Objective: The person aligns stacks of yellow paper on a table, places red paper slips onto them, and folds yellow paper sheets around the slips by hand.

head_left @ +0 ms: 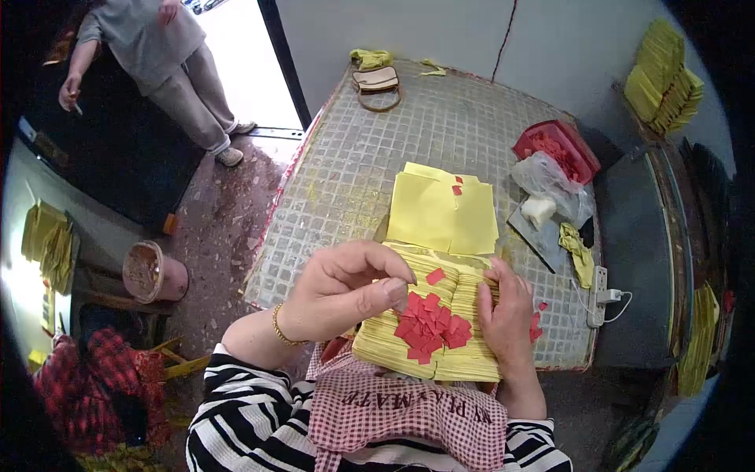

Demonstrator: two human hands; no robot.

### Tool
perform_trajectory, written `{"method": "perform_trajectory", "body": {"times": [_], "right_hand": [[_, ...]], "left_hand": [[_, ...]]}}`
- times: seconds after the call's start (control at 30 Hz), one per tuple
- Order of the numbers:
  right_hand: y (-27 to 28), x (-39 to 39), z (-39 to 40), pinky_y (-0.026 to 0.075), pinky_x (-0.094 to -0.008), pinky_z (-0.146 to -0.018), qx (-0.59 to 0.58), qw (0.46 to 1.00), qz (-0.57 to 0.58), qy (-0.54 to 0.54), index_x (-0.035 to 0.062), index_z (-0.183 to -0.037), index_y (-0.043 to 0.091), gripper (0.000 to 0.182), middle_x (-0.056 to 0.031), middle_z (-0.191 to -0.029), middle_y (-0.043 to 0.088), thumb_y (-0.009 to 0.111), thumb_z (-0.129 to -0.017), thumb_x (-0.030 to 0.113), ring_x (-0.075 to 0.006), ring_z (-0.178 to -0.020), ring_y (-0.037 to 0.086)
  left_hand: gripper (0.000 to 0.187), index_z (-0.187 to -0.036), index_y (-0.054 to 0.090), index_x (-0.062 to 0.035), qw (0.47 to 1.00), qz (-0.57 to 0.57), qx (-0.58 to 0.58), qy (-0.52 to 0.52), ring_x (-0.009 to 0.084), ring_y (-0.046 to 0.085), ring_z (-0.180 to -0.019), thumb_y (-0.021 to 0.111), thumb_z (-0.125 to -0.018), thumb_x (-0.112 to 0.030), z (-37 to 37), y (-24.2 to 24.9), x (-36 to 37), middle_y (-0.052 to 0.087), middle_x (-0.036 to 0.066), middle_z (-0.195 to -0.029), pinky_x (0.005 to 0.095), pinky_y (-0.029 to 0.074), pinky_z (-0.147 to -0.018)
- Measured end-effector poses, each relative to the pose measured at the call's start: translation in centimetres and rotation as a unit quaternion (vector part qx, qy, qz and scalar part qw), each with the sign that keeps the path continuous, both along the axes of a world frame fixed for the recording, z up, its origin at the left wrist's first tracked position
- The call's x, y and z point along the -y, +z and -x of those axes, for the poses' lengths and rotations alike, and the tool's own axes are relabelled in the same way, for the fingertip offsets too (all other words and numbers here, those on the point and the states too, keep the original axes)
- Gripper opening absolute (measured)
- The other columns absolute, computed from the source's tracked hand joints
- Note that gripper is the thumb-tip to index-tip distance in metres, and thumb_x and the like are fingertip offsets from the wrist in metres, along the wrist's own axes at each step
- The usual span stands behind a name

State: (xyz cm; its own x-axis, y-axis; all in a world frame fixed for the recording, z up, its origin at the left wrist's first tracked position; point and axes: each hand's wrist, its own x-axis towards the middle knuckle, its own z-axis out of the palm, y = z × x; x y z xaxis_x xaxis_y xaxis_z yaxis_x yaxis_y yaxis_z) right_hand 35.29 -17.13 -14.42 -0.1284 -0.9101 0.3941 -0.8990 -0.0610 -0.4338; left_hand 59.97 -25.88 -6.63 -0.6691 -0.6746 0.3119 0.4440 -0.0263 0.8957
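Observation:
A thick stack of yellow paper [472, 354] lies before me at the near edge of the table, its layered edges showing in two columns. On it sits a loose heap of small red paper pieces [429, 326], with a single red piece [435, 276] just above the heap. My left hand [342, 291] hovers over the stack's left side, thumb and forefinger pinched; whatever is between them is too small to make out. Along the right edge, my right hand [507, 307] grips the stack with bent fingers. Beyond it, flat yellow sheets [440, 208] carry two red bits.
At the table's right are a red tray [578, 149] of red pieces, a plastic bag [546, 181], a white block [539, 210] and a power strip [598, 295]. A small bag [377, 82] lies at the back. Left stand a bucket [153, 271] and a person [161, 55].

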Motion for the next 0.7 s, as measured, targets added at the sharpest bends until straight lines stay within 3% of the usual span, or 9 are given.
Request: {"method": "perform_trajectory", "body": {"times": [0.47,0.7], "right_hand": [[-0.3,0.0,0.1,0.042,-0.0365,-0.085,0.000,1.000,0.002,-0.003,0.0056,-0.123,0.050,0.043,-0.0069,-0.097,0.061,0.060,-0.081,0.008,-0.0241,-0.084,0.057],[-0.4,0.0,0.2,0.041,-0.0369,-0.086,-0.010,1.000,0.013,-0.001,0.0058,-0.123,0.050,0.044,-0.0074,-0.096,0.062,0.061,-0.081,0.007,-0.0243,-0.085,0.058]], "left_hand": [[0.012,-0.100,0.061,0.0027,1.000,-0.001,-0.002,-0.027,0.0096,0.056,-0.071,0.060,-0.088,0.002,0.1,-0.1,-0.8,0.063,0.007,-0.084,0.0179,0.046,-0.065],[0.011,-0.097,0.064,0.0007,0.996,0.062,0.031,-0.053,0.0109,0.058,-0.071,0.063,-0.085,0.003,0.0,-0.1,-1.4,0.066,0.007,-0.087,0.0197,0.047,-0.065]]}}
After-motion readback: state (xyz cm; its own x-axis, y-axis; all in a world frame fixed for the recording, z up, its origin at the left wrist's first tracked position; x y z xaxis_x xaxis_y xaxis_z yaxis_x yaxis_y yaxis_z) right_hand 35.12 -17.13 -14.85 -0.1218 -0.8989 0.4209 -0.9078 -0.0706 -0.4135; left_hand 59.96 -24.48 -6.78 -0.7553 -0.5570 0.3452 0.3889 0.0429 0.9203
